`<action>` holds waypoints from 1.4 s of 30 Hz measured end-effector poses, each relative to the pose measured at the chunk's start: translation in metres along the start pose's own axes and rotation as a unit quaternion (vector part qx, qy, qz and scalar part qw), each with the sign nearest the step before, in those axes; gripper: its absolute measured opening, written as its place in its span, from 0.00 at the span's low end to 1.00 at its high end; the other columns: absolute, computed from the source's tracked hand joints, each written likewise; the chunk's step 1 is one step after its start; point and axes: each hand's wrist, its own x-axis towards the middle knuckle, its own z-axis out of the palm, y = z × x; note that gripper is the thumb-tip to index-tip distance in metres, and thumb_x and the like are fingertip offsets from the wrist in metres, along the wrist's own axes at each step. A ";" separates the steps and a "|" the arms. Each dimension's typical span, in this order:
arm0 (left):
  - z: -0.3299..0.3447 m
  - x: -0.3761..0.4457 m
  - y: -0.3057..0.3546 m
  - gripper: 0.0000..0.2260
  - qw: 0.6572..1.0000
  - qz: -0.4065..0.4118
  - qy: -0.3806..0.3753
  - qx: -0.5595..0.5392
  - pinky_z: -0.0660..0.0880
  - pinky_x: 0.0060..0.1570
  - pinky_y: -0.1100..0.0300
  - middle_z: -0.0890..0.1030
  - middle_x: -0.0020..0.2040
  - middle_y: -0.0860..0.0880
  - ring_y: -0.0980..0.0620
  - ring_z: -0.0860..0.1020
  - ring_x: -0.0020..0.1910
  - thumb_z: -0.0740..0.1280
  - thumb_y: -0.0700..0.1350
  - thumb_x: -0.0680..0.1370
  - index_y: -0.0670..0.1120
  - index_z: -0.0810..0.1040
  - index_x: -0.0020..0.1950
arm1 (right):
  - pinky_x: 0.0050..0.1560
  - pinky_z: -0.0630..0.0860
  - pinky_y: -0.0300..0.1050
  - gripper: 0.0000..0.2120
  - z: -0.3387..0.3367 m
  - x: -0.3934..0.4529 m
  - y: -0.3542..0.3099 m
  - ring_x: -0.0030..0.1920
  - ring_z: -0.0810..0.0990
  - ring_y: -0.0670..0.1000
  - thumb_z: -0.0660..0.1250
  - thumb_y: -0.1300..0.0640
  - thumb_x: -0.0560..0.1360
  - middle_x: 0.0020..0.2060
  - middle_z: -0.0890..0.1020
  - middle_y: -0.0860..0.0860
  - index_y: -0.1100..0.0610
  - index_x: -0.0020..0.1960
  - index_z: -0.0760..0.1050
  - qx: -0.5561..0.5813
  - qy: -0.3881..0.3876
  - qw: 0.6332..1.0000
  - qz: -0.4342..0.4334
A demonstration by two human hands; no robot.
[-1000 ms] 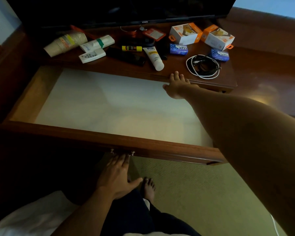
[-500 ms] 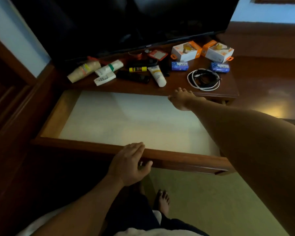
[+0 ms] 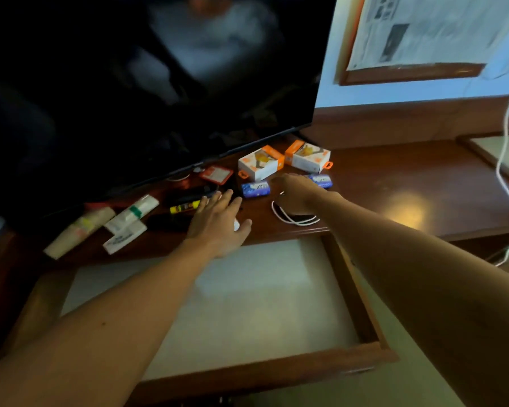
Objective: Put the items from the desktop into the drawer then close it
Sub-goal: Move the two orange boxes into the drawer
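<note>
The drawer (image 3: 276,368) stands pulled out with a bare pale bottom. On the desktop (image 3: 394,183) behind it lie two orange-and-white boxes (image 3: 260,163) (image 3: 307,157), two blue packs (image 3: 255,190) (image 3: 321,180), a yellow glue stick (image 3: 184,207), a red card holder (image 3: 216,174) and a coiled white-and-black cable (image 3: 294,220). My left hand (image 3: 218,221) reaches flat with spread fingers over a white tube (image 3: 236,224), which is almost hidden. Over the coiled cable, my right hand (image 3: 297,192) stretches its fingers toward the blue packs.
A large dark TV (image 3: 130,83) stands over the back of the desk. A stack of paper cups (image 3: 80,230), a white tube with a green band (image 3: 135,211) and a white packet (image 3: 124,237) lie at the left. A white cord (image 3: 506,171) hangs at the right.
My left hand left the drawer front and reached up onto the desktop. My right hand moved from the desk edge to over the coiled cable. The view tilted up and right.
</note>
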 end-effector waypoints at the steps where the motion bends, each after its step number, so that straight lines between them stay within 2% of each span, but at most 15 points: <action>1: -0.003 0.014 -0.001 0.31 1.000 0.005 -0.001 -0.002 0.49 0.78 0.46 0.58 0.81 0.47 0.45 0.54 0.80 0.57 0.63 0.80 0.49 0.62 0.79 | 0.58 0.76 0.58 0.15 -0.005 0.002 0.004 0.57 0.79 0.60 0.61 0.52 0.73 0.57 0.81 0.55 0.52 0.59 0.76 0.002 -0.002 1.000 0.008; 3: -0.007 0.039 -0.002 0.31 1.000 0.018 -0.002 -0.006 0.50 0.78 0.46 0.58 0.81 0.47 0.45 0.55 0.80 0.57 0.63 0.80 0.49 0.63 0.79 | 0.57 0.77 0.54 0.13 -0.015 -0.003 0.008 0.56 0.79 0.58 0.61 0.55 0.77 0.57 0.81 0.54 0.55 0.59 0.77 0.006 0.007 1.000 0.006; 6: -0.006 0.069 0.000 0.30 0.999 0.038 -0.002 -0.014 0.54 0.77 0.47 0.61 0.80 0.45 0.43 0.57 0.79 0.58 0.62 0.81 0.47 0.64 0.78 | 0.52 0.71 0.45 0.15 -0.019 -0.006 0.027 0.58 0.76 0.53 0.63 0.61 0.80 0.58 0.78 0.51 0.57 0.65 0.75 0.025 0.024 0.999 0.023; 7: -0.005 0.078 0.001 0.30 0.999 0.046 -0.002 -0.015 0.55 0.75 0.47 0.62 0.79 0.45 0.43 0.58 0.78 0.58 0.62 0.81 0.47 0.65 0.78 | 0.53 0.72 0.46 0.16 -0.018 -0.003 0.035 0.60 0.76 0.54 0.64 0.61 0.79 0.60 0.78 0.52 0.56 0.66 0.75 0.033 0.026 0.998 0.035; 10: 0.000 0.108 0.005 0.29 0.998 0.065 -0.004 -0.026 0.57 0.74 0.47 0.64 0.78 0.46 0.44 0.60 0.76 0.56 0.63 0.79 0.48 0.68 0.75 | 0.63 0.74 0.53 0.19 -0.018 0.014 0.059 0.65 0.74 0.60 0.66 0.56 0.79 0.66 0.76 0.57 0.58 0.69 0.73 0.041 0.028 0.996 0.075; 12: 0.004 0.132 0.009 0.29 0.997 0.071 -0.009 -0.037 0.54 0.76 0.45 0.62 0.79 0.45 0.44 0.58 0.78 0.57 0.61 0.80 0.47 0.66 0.77 | 0.67 0.70 0.57 0.21 -0.020 0.031 0.074 0.67 0.72 0.61 0.65 0.54 0.80 0.69 0.74 0.59 0.59 0.71 0.71 0.028 0.021 0.995 0.093; 15: 0.013 0.169 0.015 0.29 0.997 0.062 -0.011 -0.038 0.51 0.77 0.45 0.59 0.81 0.46 0.45 0.55 0.79 0.57 0.61 0.81 0.48 0.64 0.78 | 0.72 0.65 0.56 0.26 -0.022 0.064 0.095 0.72 0.68 0.60 0.64 0.52 0.80 0.73 0.70 0.57 0.58 0.76 0.65 0.026 0.018 0.994 0.101; 18: 0.026 0.205 0.020 0.29 0.998 0.043 -0.016 -0.042 0.52 0.77 0.46 0.59 0.81 0.46 0.44 0.56 0.79 0.58 0.61 0.81 0.47 0.63 0.78 | 0.70 0.66 0.57 0.27 -0.018 0.105 0.115 0.71 0.68 0.60 0.64 0.52 0.80 0.73 0.70 0.58 0.57 0.77 0.64 0.032 0.014 0.995 0.096; 21: 0.044 0.244 0.025 0.30 0.999 0.012 -0.040 -0.025 0.59 0.75 0.45 0.61 0.79 0.45 0.44 0.60 0.77 0.59 0.61 0.80 0.47 0.64 0.78 | 0.67 0.69 0.60 0.26 -0.006 0.147 0.133 0.69 0.70 0.61 0.65 0.51 0.79 0.71 0.71 0.56 0.56 0.75 0.66 0.032 0.010 0.997 0.073; 24: 0.063 0.270 0.029 0.30 0.998 -0.021 -0.063 0.009 0.64 0.71 0.46 0.65 0.77 0.44 0.43 0.65 0.74 0.61 0.61 0.79 0.47 0.65 0.77 | 0.62 0.72 0.60 0.26 0.009 0.182 0.151 0.68 0.70 0.63 0.66 0.46 0.78 0.69 0.72 0.56 0.56 0.71 0.68 -0.036 0.045 0.995 0.078; 28: 0.081 0.288 0.035 0.29 0.994 -0.036 -0.058 0.080 0.65 0.67 0.47 0.68 0.73 0.42 0.41 0.66 0.71 0.62 0.63 0.79 0.49 0.67 0.75 | 0.64 0.69 0.60 0.31 0.019 0.212 0.167 0.69 0.68 0.63 0.67 0.41 0.76 0.69 0.71 0.58 0.57 0.72 0.66 -0.102 0.070 0.988 0.097; 32: 0.088 0.295 0.038 0.26 0.992 -0.037 -0.050 0.108 0.68 0.64 0.48 0.66 0.71 0.42 0.40 0.66 0.68 0.65 0.54 0.81 0.49 0.64 0.77 | 0.62 0.71 0.58 0.30 0.022 0.223 0.181 0.67 0.68 0.62 0.71 0.47 0.75 0.67 0.71 0.57 0.55 0.72 0.68 -0.146 0.052 0.986 0.069; 36: 0.086 0.293 0.038 0.30 0.995 -0.013 -0.062 0.083 0.69 0.65 0.48 0.63 0.75 0.45 0.40 0.64 0.71 0.69 0.43 0.78 0.49 0.62 0.78 | 0.65 0.70 0.60 0.32 0.020 0.225 0.196 0.70 0.67 0.62 0.72 0.53 0.74 0.71 0.70 0.55 0.53 0.75 0.64 -0.151 0.037 0.988 0.018; 39: 0.082 0.291 0.039 0.30 0.998 0.018 -0.053 0.032 0.69 0.67 0.48 0.63 0.76 0.47 0.42 0.65 0.72 0.69 0.35 0.76 0.48 0.67 0.76 | 0.67 0.69 0.57 0.35 0.011 0.223 0.207 0.72 0.66 0.59 0.74 0.59 0.72 0.72 0.70 0.52 0.52 0.76 0.65 -0.123 0.032 0.991 -0.038; 42: 0.076 0.289 0.036 0.28 0.997 0.045 -0.055 -0.007 0.68 0.68 0.48 0.68 0.75 0.47 0.43 0.67 0.72 0.67 0.31 0.74 0.46 0.72 0.73 | 0.70 0.66 0.54 0.32 0.003 0.223 0.217 0.72 0.68 0.58 0.73 0.63 0.73 0.71 0.72 0.53 0.51 0.73 0.67 -0.090 0.030 0.993 -0.072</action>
